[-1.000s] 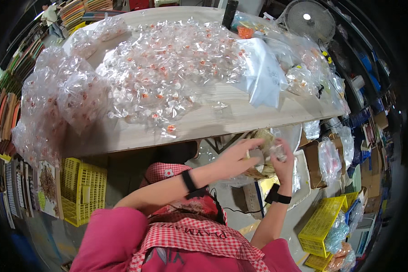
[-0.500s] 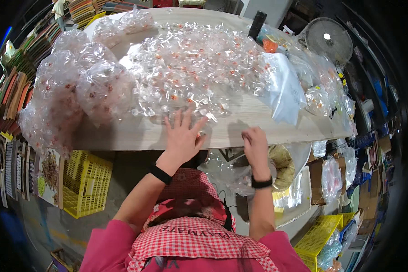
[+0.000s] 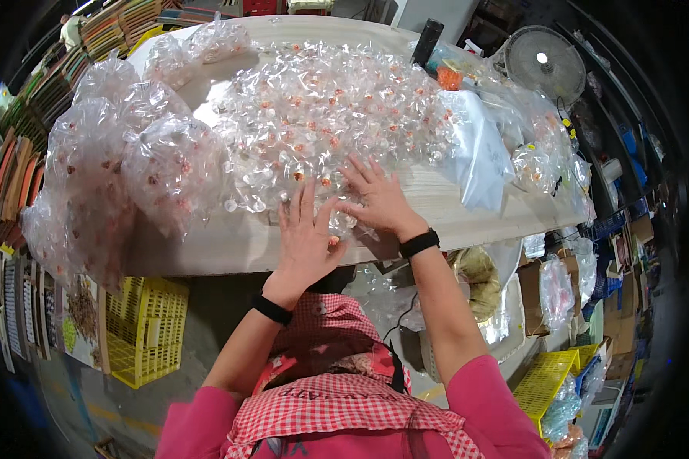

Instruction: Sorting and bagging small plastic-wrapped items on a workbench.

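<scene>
A broad pile of small clear plastic packets (image 3: 314,115) with orange-red and whitish bits inside covers the middle of the pale table (image 3: 222,241). At the pile's near edge, my left hand (image 3: 306,241) rests with its fingers stretched forward. A loose clear packet (image 3: 344,223) with an orange bit lies beside its thumb, partly hidden by my hands. My right hand (image 3: 379,199) is close by on the right, its fingers spread over the near edge of the packets. Neither hand is closed around anything that I can see.
Large filled clear bags (image 3: 92,176) crowd the table's left side. To the right lie a pale blue plastic sheet (image 3: 478,153), a black cylinder (image 3: 427,42), an orange container (image 3: 449,78) and a fan (image 3: 543,65). A yellow crate (image 3: 145,329) stands below the table's left edge.
My right hand has moved left and forward from the table's near edge to the packets, its fingers spreading. The left hand stays near the same spot. The view has shifted slightly.
</scene>
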{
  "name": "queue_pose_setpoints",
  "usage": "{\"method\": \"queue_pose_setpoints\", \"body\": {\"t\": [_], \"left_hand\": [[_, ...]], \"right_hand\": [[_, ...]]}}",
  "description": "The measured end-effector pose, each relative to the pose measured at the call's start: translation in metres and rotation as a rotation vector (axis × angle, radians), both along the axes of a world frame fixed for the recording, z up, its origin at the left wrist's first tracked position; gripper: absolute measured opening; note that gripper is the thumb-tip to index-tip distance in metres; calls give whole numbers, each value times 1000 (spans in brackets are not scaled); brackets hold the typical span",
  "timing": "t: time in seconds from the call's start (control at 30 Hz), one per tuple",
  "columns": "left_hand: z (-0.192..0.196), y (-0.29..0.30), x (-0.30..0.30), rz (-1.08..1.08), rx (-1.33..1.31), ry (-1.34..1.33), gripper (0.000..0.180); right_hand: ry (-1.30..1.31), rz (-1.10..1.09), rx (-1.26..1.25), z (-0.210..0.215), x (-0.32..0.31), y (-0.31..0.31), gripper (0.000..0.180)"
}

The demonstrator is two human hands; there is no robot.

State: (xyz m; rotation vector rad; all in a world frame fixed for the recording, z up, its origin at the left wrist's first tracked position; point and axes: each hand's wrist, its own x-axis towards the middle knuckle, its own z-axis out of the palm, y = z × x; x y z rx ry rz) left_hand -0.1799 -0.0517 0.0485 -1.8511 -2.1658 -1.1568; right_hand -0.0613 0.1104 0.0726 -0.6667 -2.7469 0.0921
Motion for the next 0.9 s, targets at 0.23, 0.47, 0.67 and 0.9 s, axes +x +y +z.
{"method": "queue_pose_setpoints", "body": {"t": [0.23,0.47,0.67,0.9], "left_hand": [[-5,16,-5,55,-164,234,79],[-11,22,7,62,-279,211,75],[5,27,17,54,-97,160,72],[-3,31,20,43,-220,279,62]], "right_hand": [[-76,-51,-170,-15,45,-6,61],[431,-181,-654,-30,96,38,55],[343,-248,-229,-41,113,51,42],[501,-150,-233,-7,74,7,42]]}}
